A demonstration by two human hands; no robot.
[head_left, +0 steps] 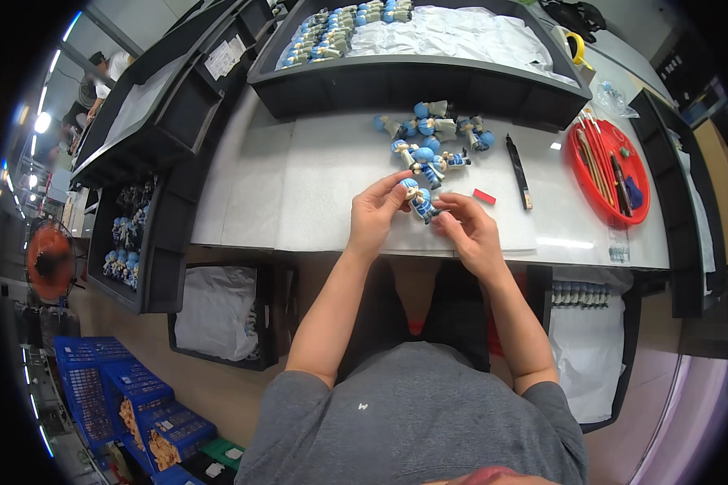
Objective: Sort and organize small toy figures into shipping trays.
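Over the table's front edge I hold a small blue-and-white figurine [420, 204] with blue hair. My left hand [378, 212] pinches it near the head between thumb and fingers. At its lower end are the curled fingers of my right hand [467, 229], thumb and fingertips touching or very near the feet. Just beyond lies a loose pile of similar figurines [429, 129], some with pale clothes and some with blue stripes. A small red block [484, 196] sits by my right fingertips, and a black marker pen [518, 172] lies farther right.
A black crate [421, 87] with rows of figurines on white wrapping stands at the back. On the right, a red oval tray [643, 190] holds brushes and tools. Stacked black crates [150, 153] rise at the left. Another crate [623, 372] of figurines sits low at the right.
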